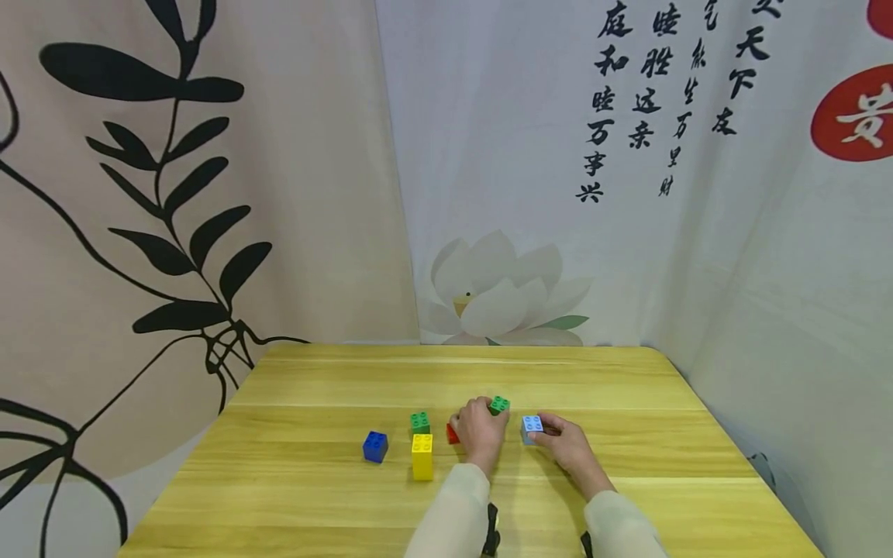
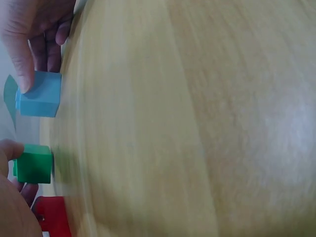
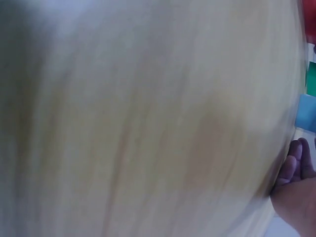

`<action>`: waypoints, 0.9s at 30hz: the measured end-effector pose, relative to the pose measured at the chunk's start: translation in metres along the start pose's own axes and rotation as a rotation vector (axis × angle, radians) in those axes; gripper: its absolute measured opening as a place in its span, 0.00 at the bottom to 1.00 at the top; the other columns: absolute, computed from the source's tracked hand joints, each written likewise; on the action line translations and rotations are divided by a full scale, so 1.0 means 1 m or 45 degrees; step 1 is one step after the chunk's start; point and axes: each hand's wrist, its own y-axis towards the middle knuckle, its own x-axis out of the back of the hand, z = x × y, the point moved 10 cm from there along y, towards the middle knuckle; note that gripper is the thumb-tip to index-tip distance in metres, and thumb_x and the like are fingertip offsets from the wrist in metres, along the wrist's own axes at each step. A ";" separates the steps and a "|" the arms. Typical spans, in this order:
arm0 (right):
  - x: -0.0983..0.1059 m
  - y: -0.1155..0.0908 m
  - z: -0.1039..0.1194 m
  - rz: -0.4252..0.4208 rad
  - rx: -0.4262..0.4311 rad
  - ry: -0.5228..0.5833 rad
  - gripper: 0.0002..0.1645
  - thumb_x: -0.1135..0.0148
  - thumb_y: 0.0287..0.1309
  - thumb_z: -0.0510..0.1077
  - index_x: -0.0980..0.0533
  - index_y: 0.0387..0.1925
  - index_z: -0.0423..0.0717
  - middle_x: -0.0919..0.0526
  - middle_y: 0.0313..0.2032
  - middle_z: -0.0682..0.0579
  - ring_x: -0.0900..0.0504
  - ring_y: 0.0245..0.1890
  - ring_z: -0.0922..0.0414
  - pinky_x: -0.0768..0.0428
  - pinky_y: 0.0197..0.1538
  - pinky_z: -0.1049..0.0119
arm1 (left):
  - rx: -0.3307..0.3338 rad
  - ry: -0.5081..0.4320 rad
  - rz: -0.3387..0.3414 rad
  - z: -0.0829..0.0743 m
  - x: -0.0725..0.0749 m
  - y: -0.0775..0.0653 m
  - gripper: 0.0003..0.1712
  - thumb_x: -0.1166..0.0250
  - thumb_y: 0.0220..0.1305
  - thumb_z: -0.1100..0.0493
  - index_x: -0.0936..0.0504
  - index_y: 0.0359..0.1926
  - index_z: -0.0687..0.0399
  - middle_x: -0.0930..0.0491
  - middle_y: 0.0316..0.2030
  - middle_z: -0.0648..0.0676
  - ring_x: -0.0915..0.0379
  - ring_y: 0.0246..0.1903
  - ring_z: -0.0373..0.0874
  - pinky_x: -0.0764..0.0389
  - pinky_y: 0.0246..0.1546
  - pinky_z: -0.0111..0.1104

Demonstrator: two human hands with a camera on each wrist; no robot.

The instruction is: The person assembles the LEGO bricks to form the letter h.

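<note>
Two bare hands work at the middle of the wooden table. My left hand [image 1: 480, 430] pinches a green toy brick [image 1: 499, 404] with studs on top; in the left wrist view its thumb lies on that green brick [image 2: 34, 165]. Just left of the hand and partly hidden by it is a red brick [image 1: 453, 434]. To the right, my right hand [image 1: 568, 446] grips a light blue brick [image 1: 532, 426] between thumb and fingers, and the left wrist view shows the thumb on the side of this light blue brick [image 2: 42, 94]. A small gap separates the two held bricks.
Left of the hands stand a second green brick [image 1: 419, 422], a yellow brick [image 1: 422, 457] in front of it and a dark blue brick [image 1: 375, 446]. The table [image 1: 279, 496] ends at the back near a printed curtain [image 1: 335, 194].
</note>
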 end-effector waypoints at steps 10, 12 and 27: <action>-0.002 -0.001 0.001 0.019 0.032 -0.121 0.27 0.33 0.62 0.40 0.26 0.60 0.33 0.19 0.53 0.39 0.22 0.54 0.44 0.24 0.56 0.50 | -0.062 -0.154 0.023 -0.010 0.022 0.008 0.20 0.25 0.56 0.51 0.14 0.45 0.58 0.17 0.38 0.53 0.23 0.42 0.50 0.30 0.44 0.46; -0.003 -0.002 0.003 0.027 0.040 -0.148 0.27 0.32 0.61 0.41 0.25 0.59 0.34 0.19 0.53 0.40 0.22 0.54 0.43 0.24 0.56 0.49 | -0.069 -0.201 0.045 -0.012 0.029 0.010 0.19 0.25 0.56 0.52 0.14 0.45 0.59 0.18 0.38 0.53 0.23 0.40 0.50 0.28 0.44 0.46; -0.009 -0.018 0.006 0.130 0.088 -0.243 0.27 0.27 0.56 0.46 0.20 0.56 0.40 0.19 0.55 0.41 0.24 0.57 0.40 0.26 0.57 0.44 | -0.142 -0.477 0.408 -0.039 0.054 0.014 0.18 0.29 0.62 0.55 0.15 0.50 0.60 0.20 0.35 0.49 0.26 0.33 0.41 0.21 0.34 0.33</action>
